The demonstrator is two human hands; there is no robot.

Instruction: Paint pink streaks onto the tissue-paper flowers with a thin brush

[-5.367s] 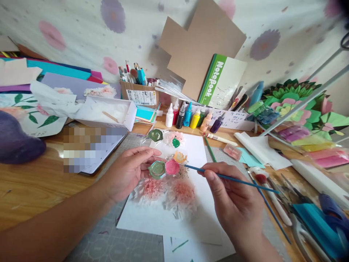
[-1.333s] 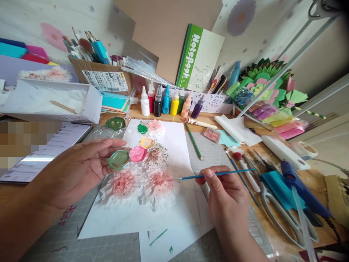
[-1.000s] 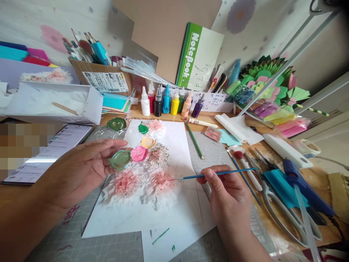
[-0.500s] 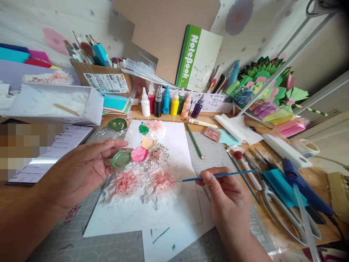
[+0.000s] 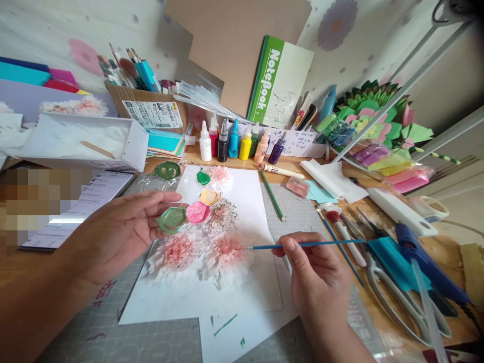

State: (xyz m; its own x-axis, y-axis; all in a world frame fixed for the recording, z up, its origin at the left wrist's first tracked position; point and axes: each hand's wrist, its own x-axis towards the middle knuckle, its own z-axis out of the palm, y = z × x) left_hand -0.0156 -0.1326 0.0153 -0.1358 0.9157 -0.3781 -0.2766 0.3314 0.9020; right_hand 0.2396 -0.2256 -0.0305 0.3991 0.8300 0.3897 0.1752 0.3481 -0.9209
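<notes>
In my right hand (image 5: 315, 272) is a thin blue paintbrush (image 5: 264, 247), pinched between thumb and fingers. Its tip touches or nearly touches the right side of a pink-and-white paper flower (image 5: 227, 252). My left hand (image 5: 128, 217) grips the edge of a clear paint palette (image 5: 185, 201), whose wells hold green, pink (image 5: 198, 212), peach and dark green paint. The palette is held above the white paper (image 5: 170, 307). A second pink-and-white flower (image 5: 177, 252) lies left of the first. Farther back on the sheet are a brown-speckled flower (image 5: 224, 216) and a pale pink one (image 5: 221, 176).
Several paint bottles (image 5: 234, 141) stand in a row at the back. A green pencil (image 5: 272, 196) lies on the grey cutting mat (image 5: 151, 343). To the right are scissors (image 5: 397, 297) and a blue glue gun (image 5: 419, 257). At the left lies a phone (image 5: 83, 212).
The whole view has shifted slightly to the right. Both hands keep their hold, and the brush tip stays at the right-hand flower's edge.
</notes>
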